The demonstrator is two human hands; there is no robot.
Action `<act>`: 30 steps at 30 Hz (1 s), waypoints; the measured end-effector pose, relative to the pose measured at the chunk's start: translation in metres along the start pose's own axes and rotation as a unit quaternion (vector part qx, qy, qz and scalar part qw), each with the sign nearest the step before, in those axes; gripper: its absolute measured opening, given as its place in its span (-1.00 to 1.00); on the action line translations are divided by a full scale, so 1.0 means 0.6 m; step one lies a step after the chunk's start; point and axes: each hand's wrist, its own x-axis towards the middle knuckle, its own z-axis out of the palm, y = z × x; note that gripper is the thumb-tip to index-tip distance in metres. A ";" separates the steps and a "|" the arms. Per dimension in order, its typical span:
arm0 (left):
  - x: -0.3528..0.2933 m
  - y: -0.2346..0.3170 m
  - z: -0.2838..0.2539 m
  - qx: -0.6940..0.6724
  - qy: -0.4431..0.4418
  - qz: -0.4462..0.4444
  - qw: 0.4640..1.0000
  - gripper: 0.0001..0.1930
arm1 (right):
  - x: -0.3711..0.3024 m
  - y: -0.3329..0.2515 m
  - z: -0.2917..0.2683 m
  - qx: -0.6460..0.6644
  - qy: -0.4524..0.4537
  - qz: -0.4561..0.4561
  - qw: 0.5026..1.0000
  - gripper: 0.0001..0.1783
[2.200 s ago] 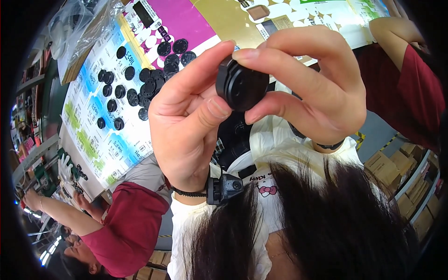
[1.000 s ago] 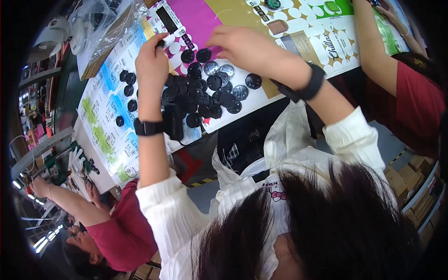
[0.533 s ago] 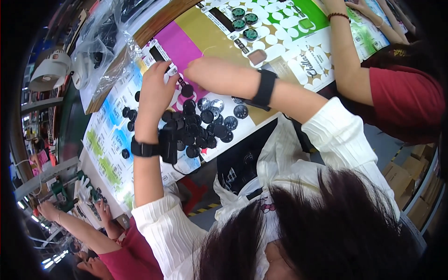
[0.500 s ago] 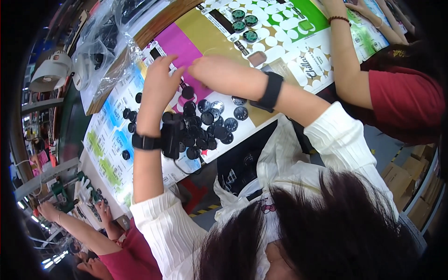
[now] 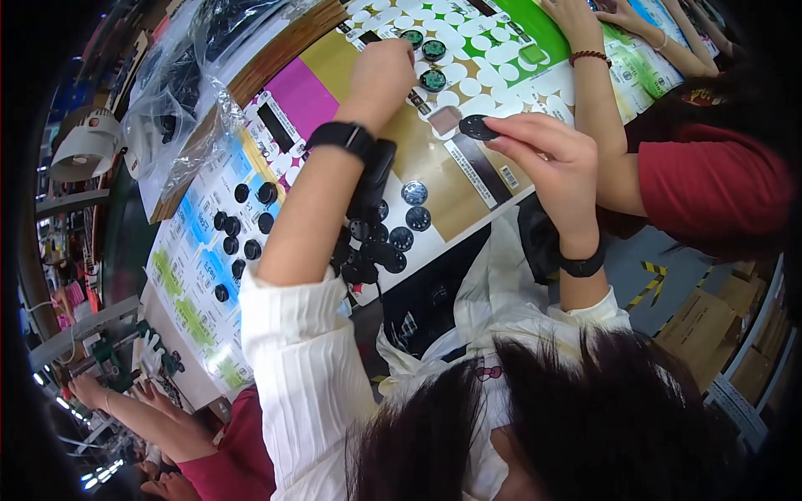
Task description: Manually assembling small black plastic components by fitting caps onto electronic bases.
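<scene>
In my right hand point(image 5: 555, 167), a round black disc-shaped cover point(image 5: 476, 127) with small holes is pinched between thumb and fingers, above the gold part of the sheet. My left hand point(image 5: 383, 83) reaches to the far side of the table, fingers curled downward and mostly hidden by the back of the hand. Close to its fingertips lie round black pieces with green circuit boards point(image 5: 433, 80). A pile of black round discs point(image 5: 368, 250) sits near the table's front edge, partly behind my left forearm. More black round caps point(image 5: 230, 225) stand to the left.
Printed sheets point(image 5: 280, 75) cover the table. Clear plastic film point(image 5: 196, 117) and a wooden edge strip point(image 5: 284, 46) border the far left. A green square piece point(image 5: 532, 54) lies farther right. Co-workers in red sleeves point(image 5: 702, 188) are close on both sides.
My left hand has moved right and away, to the green-board pieces. My right hand has swung right and now holds a black disc. The sheet view has shifted slightly.
</scene>
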 end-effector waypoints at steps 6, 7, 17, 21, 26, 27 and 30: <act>-0.118 0.046 -0.101 -0.410 -0.056 -0.138 0.900 -0.74 | -0.003 -0.019 0.011 -0.025 0.036 -0.174 0.984 -0.74; -0.149 0.060 -0.120 -0.468 -0.048 -0.144 0.871 -0.70 | -0.004 -0.022 0.016 -0.032 0.022 -0.215 0.976 -0.73; -0.286 0.155 -0.133 -0.691 0.116 -0.135 0.701 -0.72 | -0.007 -0.038 0.039 -0.062 -0.014 -0.332 0.941 -0.68; -0.299 0.159 -0.135 -0.638 0.172 -0.140 0.737 -0.75 | -0.002 -0.057 0.043 -0.051 -0.030 -0.356 0.933 -0.65; -0.307 0.138 -0.158 -0.620 0.045 -0.166 0.766 -0.75 | 0.000 -0.063 0.038 -0.073 -0.111 -0.335 0.933 -0.58; -0.309 0.136 -0.161 -0.620 0.044 -0.169 0.765 -0.75 | -0.001 -0.065 0.038 -0.090 -0.149 -0.333 0.927 -0.57; -0.307 0.134 -0.169 -0.583 -0.018 -0.186 0.791 -0.76 | -0.001 -0.080 0.027 -0.119 -0.164 -0.328 0.923 -0.55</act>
